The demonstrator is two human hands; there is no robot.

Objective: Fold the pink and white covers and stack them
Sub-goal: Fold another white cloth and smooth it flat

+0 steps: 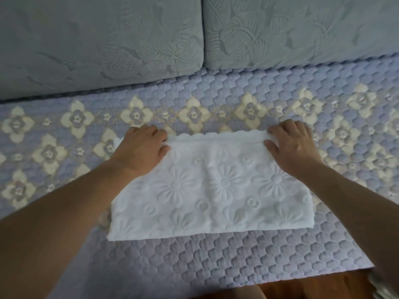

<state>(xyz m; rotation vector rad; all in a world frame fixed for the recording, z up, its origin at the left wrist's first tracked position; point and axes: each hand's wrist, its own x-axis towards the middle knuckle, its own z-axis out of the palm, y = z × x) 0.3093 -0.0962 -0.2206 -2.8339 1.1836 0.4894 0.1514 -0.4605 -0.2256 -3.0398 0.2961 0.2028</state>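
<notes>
The left hand (143,145) lies knuckles-up on the far left corner of the white cover (212,188), fingers curled over the scalloped far edge and thumb pressed on top, pinching the fabric. The right hand (292,144) mirrors it at the far right corner, fingers bent over the same edge and thumb laid flat on the cloth, gripping it too. Both bare forearms reach in from the near corners. The cover is a folded, roughly rectangular band, soft and thick, quilted with raised daisy shapes, small rings and fan-like petals; its near edge is straight, its far edge wavy. It rests flat on a lavender quilted seat pad (226,255) stitched in a scale pattern, with a band of cream four-petal flowers running just beyond the hands. Behind that stand two grey-blue back cushions (101,39), embossed with leaf fronds, meeting at a seam. A strip of brown floor (313,285) shows below the pad's near edge.
</notes>
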